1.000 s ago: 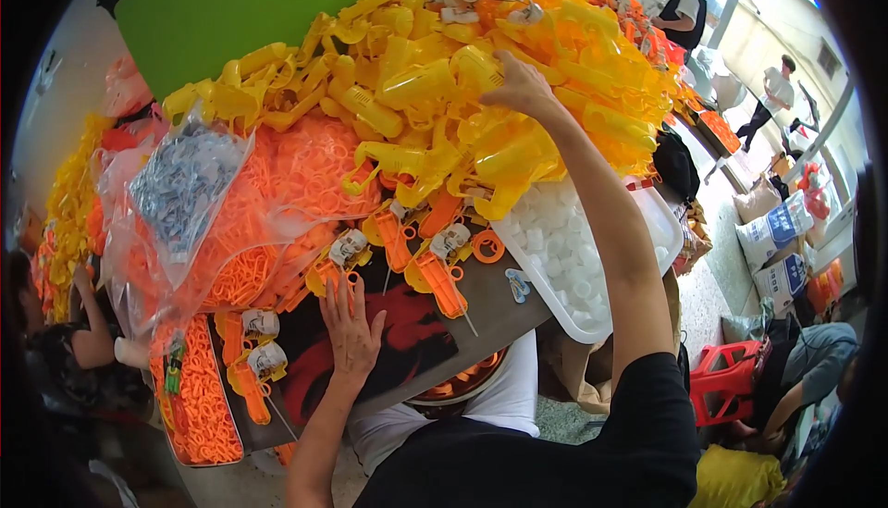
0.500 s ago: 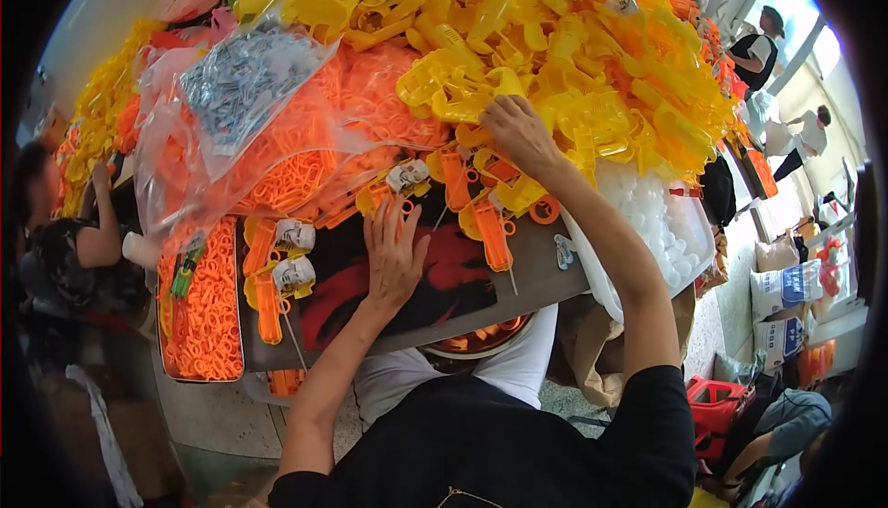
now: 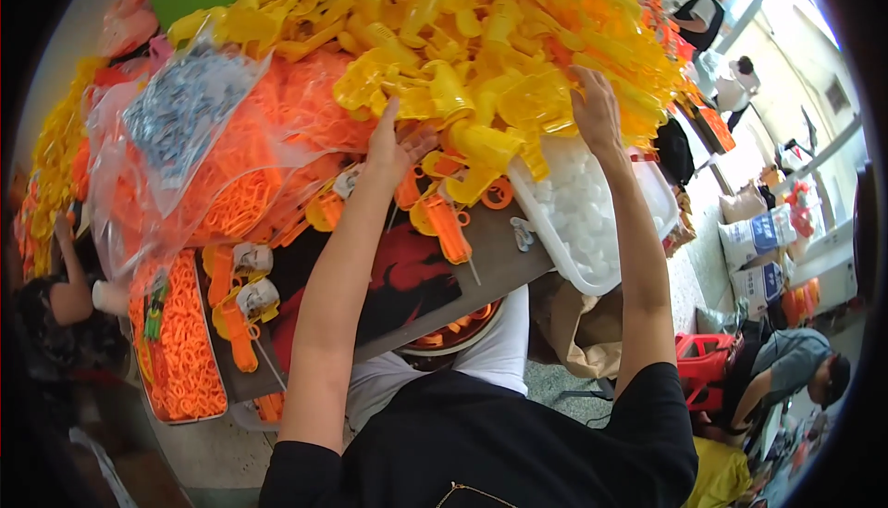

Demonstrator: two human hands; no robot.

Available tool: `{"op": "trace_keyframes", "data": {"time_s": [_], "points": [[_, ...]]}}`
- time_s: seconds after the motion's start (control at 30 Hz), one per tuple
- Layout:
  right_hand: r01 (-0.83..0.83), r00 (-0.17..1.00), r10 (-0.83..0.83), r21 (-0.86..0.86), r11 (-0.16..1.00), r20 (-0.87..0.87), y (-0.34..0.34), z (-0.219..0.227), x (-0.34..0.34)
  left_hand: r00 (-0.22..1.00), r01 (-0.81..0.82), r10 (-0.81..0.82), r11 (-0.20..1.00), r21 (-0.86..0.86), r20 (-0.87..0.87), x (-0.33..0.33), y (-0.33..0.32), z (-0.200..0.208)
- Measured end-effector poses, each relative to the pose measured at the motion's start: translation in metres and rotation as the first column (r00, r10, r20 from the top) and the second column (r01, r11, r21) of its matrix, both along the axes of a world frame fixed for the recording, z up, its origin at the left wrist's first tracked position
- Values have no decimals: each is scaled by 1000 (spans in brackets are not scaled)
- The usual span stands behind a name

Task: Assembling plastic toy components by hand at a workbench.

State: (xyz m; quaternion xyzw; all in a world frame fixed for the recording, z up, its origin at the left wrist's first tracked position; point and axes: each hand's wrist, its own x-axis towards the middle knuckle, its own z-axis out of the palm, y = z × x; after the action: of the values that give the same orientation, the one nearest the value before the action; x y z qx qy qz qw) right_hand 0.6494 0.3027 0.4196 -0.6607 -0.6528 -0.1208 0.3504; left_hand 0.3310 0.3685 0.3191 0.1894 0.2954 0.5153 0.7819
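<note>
A large heap of glossy yellow plastic shells [image 3: 435, 18] covers the far side of the table. My left hand [image 3: 396, 145] is at the near left edge of the heap, its fingers apart and nothing seen in it. At the right side of the same heap, my right hand [image 3: 597, 112] reaches in with fingers stretched, the tips against the yellow shells. Between my arms lie part-assembled orange and yellow toy pieces [image 3: 447, 229] with thin metal rods. More of these pieces [image 3: 242, 332] lie left of my left forearm, with grey-white units on them.
A tray of small orange rings [image 3: 180, 341] stands at the left. Behind it are clear bags of orange parts [image 3: 268, 138] and blue-grey pieces [image 3: 190, 110]. A white tub [image 3: 573, 203] holds translucent white pieces. A red stool [image 3: 703, 369] and other people are at the right.
My left hand has moved forward from the assembled pieces to the yellow heap. My right hand has shifted right along the heap, and the view has turned a little.
</note>
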Motion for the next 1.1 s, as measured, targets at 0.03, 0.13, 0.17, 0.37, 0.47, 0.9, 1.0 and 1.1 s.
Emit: {"op": "trace_keyframes", "data": {"time_s": [0.03,0.13,0.17,0.37,0.47,0.9,1.0,1.1], "points": [[-79,991,79,-5,997,107,4,-2,10,999,-30,30,999,-23,16,7,1,8],[-206,943,221,-85,975,247,17,-4,14,995,-95,94,992,-84,-14,19,22,8],[-188,920,221,-131,973,325,21,-5,12,991,-137,135,986,-98,-24,25,29,11],[-62,880,211,-337,939,425,49,3,15,982,-179,187,967,180,-24,29,58,64],[-102,886,233,-321,941,401,65,13,33,981,-192,185,963,189,54,15,104,97],[-163,724,-241,501,850,646,63,41,19,588,-163,685,622,766,-431,45,-12,46],[169,933,-312,548,819,178,45,44,-3,534,133,705,475,870,-466,48,-85,34],[-178,935,238,230,957,-264,19,37,6,756,-71,563,579,812,-335,29,-134,29]]}}
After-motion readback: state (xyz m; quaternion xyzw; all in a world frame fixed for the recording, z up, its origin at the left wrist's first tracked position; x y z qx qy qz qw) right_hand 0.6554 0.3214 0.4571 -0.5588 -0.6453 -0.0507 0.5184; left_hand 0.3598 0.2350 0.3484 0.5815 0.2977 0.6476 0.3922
